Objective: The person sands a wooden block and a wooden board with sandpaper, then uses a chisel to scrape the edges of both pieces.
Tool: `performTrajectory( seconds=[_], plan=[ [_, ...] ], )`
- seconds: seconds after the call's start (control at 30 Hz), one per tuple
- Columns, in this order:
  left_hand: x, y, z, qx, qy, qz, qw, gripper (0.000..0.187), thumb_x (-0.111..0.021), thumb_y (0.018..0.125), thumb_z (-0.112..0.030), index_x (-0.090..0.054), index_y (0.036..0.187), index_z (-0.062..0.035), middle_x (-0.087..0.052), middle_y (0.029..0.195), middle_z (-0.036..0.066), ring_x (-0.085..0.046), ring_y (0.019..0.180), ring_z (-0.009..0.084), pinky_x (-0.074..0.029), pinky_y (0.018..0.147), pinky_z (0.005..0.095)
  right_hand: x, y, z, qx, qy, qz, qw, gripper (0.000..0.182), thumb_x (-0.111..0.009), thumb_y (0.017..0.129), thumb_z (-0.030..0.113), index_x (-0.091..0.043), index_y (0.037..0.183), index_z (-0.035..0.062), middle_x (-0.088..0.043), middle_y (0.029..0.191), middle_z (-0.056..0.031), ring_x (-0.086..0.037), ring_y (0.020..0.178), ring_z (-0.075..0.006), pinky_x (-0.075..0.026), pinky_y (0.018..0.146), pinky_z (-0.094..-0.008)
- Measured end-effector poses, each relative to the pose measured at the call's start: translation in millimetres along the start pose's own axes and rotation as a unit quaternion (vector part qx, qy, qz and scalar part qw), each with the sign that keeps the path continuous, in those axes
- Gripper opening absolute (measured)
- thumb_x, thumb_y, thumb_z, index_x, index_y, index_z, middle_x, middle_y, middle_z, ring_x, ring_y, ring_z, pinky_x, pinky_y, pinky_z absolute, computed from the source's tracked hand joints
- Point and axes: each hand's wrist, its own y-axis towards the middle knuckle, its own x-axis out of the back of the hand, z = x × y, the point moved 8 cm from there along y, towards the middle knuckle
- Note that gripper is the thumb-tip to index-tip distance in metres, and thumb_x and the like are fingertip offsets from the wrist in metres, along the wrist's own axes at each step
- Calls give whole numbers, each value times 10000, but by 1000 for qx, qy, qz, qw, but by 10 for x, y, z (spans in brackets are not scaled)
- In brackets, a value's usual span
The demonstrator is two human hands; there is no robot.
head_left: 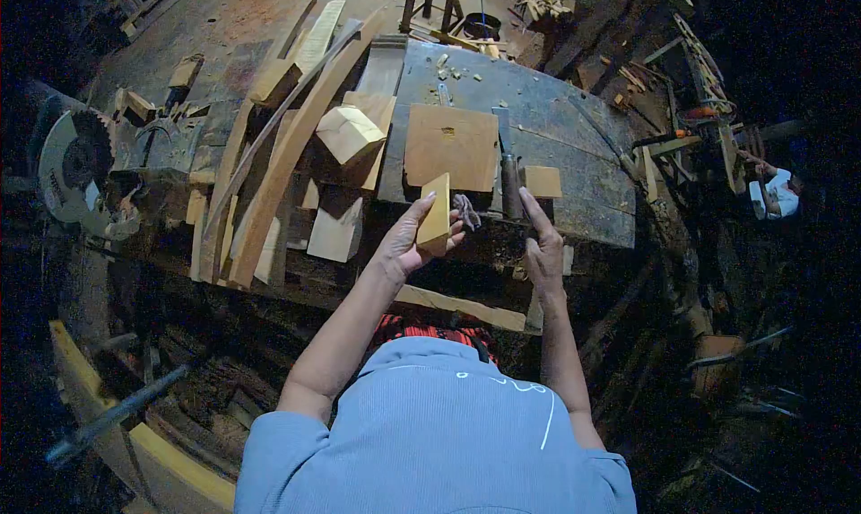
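Observation:
My left hand [411,238] grips a small flat wooden block [435,216], tilted up on edge with its pale yellow face towards me. Beside those fingers a crumpled rag [466,211] shows at the bench's near edge. My right hand [543,249] is held edge-on with its index finger stretched forward and nothing visible in it. Its fingertip comes close to a dark cylindrical tool handle [511,189], from which a flat metal blade points away. Beyond both hands lies a square wooden board [450,146] with a small dark mark. A small wooden piece [543,182] rests to the right.
Long curved timbers [300,137] lie across the left of the workbench [574,146], near cut blocks [350,135]. A circular saw blade [76,164] stands far left. Wood chips [444,64] are scattered at the back. Another person [776,193] is at the far right.

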Motion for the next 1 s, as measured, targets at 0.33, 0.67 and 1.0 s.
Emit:
performTrajectory(
  seconds=[0.33,0.67,1.0],
  plan=[
    [-519,-324,-403,-277,215,-6,937,459,-532,868,-198,-348,1261,-47,-529,1105,98,-555,998,179,-484,834,323,-447,-205,623,234,-178,57,954,490,-490,742,-6,-536,1200,164,-479,1291,-53,-433,1203,-256,-294,1026,-425],
    [-676,-476,-88,-94,246,50,963,502,-526,869,-336,-372,1265,-69,-527,1117,68,-563,986,141,-512,785,317,-139,174,279,136,-184,8,973,574,-518,699,11,-479,1258,137,-478,1289,-86,-414,1213,-305,-307,1013,-419],
    [-334,-174,-357,-245,232,-27,941,407,-343,951,-387,-406,1218,-85,-553,1028,74,-595,881,151,-517,718,310,-445,-228,855,287,-246,101,920,476,-519,744,62,-533,1201,195,-494,1276,-24,-448,1182,-263,-303,1012,-443]
  ],
)
